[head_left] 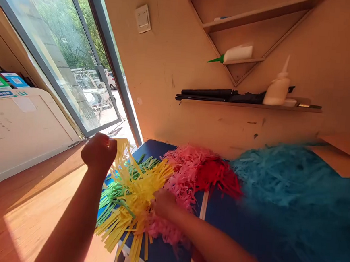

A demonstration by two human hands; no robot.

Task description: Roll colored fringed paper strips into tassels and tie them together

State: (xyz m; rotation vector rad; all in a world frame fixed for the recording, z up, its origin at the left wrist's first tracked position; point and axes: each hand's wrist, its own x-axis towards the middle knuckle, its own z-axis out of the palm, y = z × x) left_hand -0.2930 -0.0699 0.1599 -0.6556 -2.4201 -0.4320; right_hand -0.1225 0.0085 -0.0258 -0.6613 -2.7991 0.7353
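Observation:
My left hand (99, 152) is closed in a fist around the upper end of a bunch of yellow paper fringe (142, 187), lifted above the blue table (230, 228). My right hand (163, 203) is closed on the lower part of the same yellow fringe, where it meets pink fringe (186, 176). Green fringe (118, 193) lies under the yellow. Red fringe (216, 174) sits behind the pink, and a big heap of blue fringe (291, 188) fills the right side.
Wall shelves hold a lying glue bottle (237, 54), an upright glue bottle (277, 88) and black rods (214, 94). Brown cardboard (339, 156) lies at the far right. An open glass door (66, 54) and a white cabinet (20, 131) stand left, over a wooden floor (23, 212).

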